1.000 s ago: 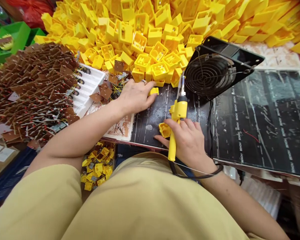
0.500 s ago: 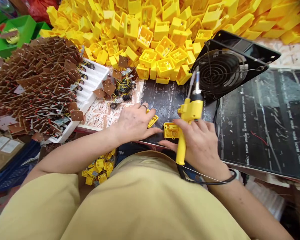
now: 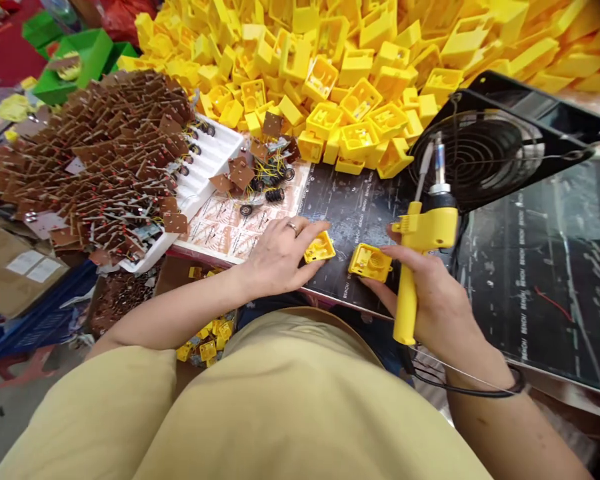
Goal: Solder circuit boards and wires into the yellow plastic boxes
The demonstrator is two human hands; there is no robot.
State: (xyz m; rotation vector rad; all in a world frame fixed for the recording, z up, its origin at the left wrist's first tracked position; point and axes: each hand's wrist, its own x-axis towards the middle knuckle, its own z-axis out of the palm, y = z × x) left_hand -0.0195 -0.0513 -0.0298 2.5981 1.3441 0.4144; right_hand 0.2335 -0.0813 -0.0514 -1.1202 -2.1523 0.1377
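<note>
- Two small yellow housings lie on the black mat [image 3: 505, 267] at the desk's near edge; the mat carries repeated white "BENCHI"-like lettering, too small to be sure of.
- The left hand [image 3: 280, 257] pinches the left housing [image 3: 319, 247].
- The right hand [image 3: 433, 300] is closed around a yellow soldering iron [image 3: 414, 267], its fingertips touching the right housing [image 3: 370, 262].
- Behind: a heap of yellow housings [image 3: 360, 60], brown circuit boards [image 3: 95, 153], a black fan [image 3: 485, 150].

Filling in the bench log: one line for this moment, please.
left hand: pinches small yellow housing | right hand: grips yellow soldering gun, fingers touch second yellow housing | surface: black mat
</note>
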